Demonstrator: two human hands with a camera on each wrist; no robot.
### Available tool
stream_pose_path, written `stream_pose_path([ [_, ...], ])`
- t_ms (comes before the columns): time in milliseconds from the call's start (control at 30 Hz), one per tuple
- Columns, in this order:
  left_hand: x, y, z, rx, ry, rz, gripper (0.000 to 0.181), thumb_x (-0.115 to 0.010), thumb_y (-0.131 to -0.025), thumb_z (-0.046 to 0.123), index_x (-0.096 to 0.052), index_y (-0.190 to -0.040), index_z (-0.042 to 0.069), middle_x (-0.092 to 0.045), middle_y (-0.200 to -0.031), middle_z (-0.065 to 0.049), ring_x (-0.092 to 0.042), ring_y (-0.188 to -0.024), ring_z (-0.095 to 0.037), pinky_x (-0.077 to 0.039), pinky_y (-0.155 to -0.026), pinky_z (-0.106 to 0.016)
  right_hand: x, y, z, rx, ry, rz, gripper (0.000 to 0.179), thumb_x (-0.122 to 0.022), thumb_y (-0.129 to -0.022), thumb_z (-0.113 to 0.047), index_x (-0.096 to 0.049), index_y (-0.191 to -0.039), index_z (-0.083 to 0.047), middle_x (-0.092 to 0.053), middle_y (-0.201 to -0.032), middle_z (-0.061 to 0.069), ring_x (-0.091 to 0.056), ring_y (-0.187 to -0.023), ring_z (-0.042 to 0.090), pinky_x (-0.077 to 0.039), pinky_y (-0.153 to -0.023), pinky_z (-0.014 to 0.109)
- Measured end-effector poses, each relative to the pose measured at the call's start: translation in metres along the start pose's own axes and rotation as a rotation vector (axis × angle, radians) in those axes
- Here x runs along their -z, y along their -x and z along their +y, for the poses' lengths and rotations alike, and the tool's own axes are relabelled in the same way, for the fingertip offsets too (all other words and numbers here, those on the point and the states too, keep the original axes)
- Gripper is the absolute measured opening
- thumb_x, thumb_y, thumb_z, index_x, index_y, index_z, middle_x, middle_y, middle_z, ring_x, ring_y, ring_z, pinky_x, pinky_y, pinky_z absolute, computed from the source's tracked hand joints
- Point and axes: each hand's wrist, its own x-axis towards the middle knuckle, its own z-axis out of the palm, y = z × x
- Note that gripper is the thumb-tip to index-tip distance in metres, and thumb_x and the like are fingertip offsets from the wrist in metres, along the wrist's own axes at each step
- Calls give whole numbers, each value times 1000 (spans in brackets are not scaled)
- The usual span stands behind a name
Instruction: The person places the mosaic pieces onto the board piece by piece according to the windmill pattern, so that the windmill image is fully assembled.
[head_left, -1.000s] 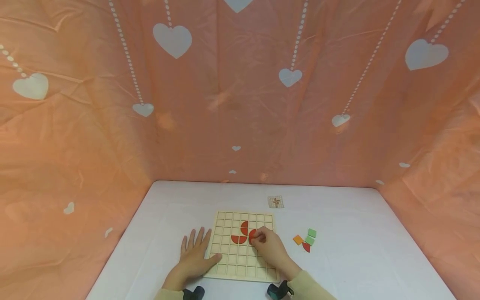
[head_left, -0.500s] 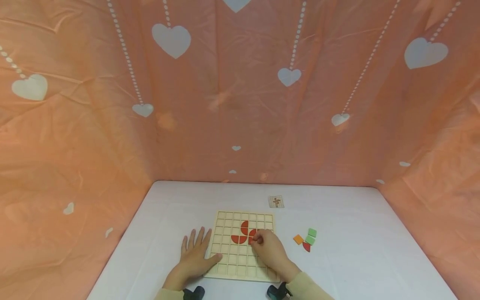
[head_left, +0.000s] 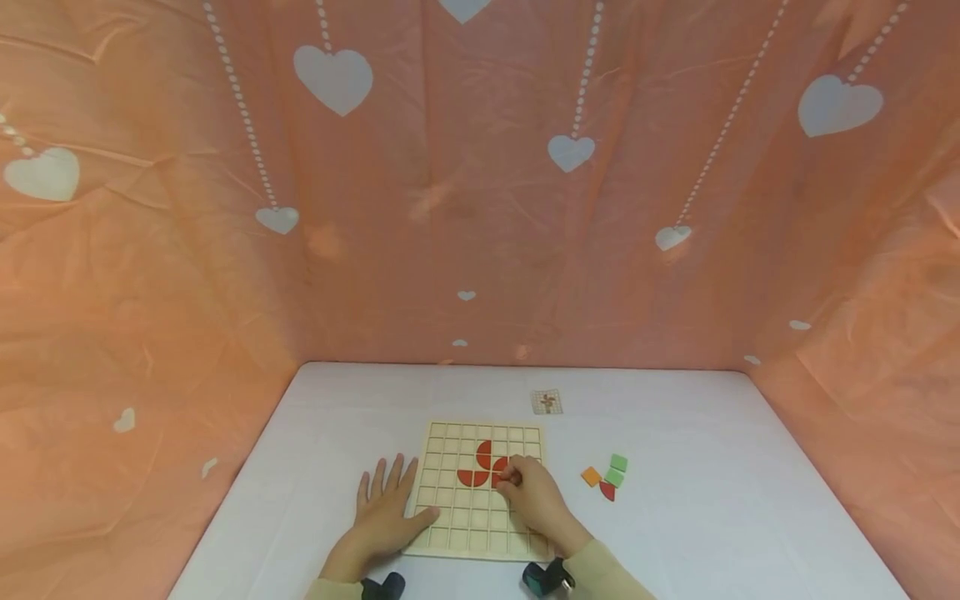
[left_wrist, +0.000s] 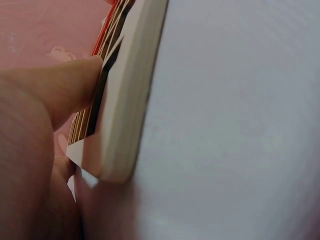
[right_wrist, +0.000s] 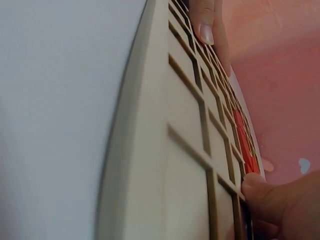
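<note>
My left hand (head_left: 381,518) lies with fingers spread beside the wooden grid board (head_left: 450,533), its thumb resting on the board's left border. In the left wrist view that thumb (left_wrist: 75,87) presses at the board's raised edge. My right hand (head_left: 534,498) pinches a red quarter-circle tile (head_left: 497,481) down at a cell right of the board's middle, its fingers covering part of it. Other red quarter-circle tiles (head_left: 472,478) lie in neighbouring cells in a pinwheel-like cluster. The right wrist view has the thumb (right_wrist: 260,192) close by the red tiles (right_wrist: 242,137).
Right of the board lie an orange square tile (head_left: 591,477), two green square tiles (head_left: 617,470) and a red quarter-circle tile (head_left: 607,492). A small patterned card (head_left: 547,402) is behind the board. Orange cloth with hearts (head_left: 450,208) encloses the white table (head_left: 712,500).
The right fingers have shifted slightly over the cluster, and more of the red tiles shows beside them. The left hand stays on the board's edge. The head view has swung a little.
</note>
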Motion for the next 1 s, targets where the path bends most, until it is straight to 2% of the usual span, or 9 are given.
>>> stream_pose_path([
  [667,-2,-1,-3,2,18,1,94,-61,-85,59,-28,-151,1,-13,-158,-25,2,-144,-45,15,-109,-59,4,-3,-3,-22,-18,-57,11,-68,-91,-13,-60,-85,-14,-53,-80,-5,-49,-73,10,-43,-63,26],
  [1000,-5,-1,-5,-7,16,-2,94,-59,-86,61,-28,-151,3,-13,-158,-23,3,-144,-45,14,-109,-60,7,1,-5,-41,-49,-53,10,-69,-90,-12,-60,-87,-13,-53,-79,-5,-49,-72,10,-43,-62,26],
])
